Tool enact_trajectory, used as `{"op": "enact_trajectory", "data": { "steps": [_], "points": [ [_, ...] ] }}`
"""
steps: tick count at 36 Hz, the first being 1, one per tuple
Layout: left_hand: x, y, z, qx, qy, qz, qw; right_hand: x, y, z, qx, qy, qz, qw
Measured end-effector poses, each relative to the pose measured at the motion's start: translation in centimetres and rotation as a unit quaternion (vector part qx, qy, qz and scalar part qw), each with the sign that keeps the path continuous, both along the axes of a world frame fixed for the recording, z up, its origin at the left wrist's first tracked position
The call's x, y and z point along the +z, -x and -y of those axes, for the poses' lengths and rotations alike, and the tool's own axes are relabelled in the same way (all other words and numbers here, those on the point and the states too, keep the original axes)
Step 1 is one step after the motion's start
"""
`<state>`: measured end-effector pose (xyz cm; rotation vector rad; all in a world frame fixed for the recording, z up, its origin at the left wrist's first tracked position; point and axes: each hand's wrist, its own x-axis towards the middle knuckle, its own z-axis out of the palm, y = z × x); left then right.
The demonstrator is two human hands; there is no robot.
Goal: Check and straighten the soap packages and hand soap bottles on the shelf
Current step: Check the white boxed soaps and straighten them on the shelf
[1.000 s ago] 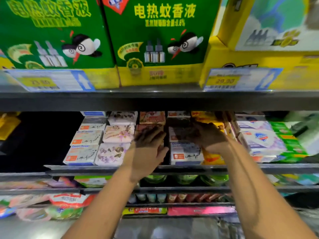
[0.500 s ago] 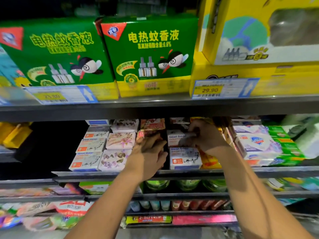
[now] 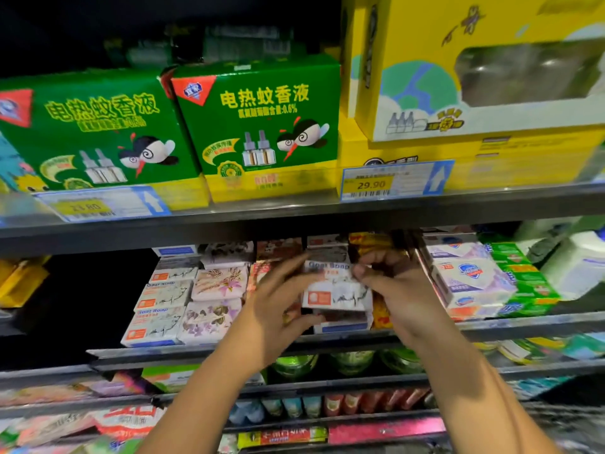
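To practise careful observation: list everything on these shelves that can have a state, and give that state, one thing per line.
Left hand: grips the held box's left side.
Right hand: pinches its right edge.
Held box: between both hands, above another box.
Goat soap row: lying flat, lined up.
Floral packs: lying flat, in a row.
Green cartons: upright, closed.
Price tag: fixed on shelf edge.

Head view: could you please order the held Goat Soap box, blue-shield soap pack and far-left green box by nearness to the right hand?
1. Held Goat Soap box: pinched by the right hand.
2. Blue-shield soap pack: just right.
3. Far-left green box: upper shelf, left.
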<state>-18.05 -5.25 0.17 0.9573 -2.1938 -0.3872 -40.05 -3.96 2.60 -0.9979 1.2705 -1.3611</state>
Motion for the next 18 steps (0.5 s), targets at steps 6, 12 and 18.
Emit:
{"op": "enact_trajectory", "data": {
  "steps": [6, 12, 18],
  "points": [
    [-1.1, -0.4, -2.0, 0.037, -0.142, -0.123, 0.982, -0.6, -0.3, -2.3, 0.062, -0.054, -0.066, 0.994],
    [0.9, 1.2, -3.9, 0.079, -0.38, -0.371, 0.843, 0.4, 1.3, -3.9, 0.18, -0.029, -0.002, 0.983],
    [3.3, 1.7, -4.4, 0.087, -0.512, -0.425, 0.741, -0.3, 2.0, -4.0, 0.224, 0.007, -0.087, 0.971]
  ]
}}
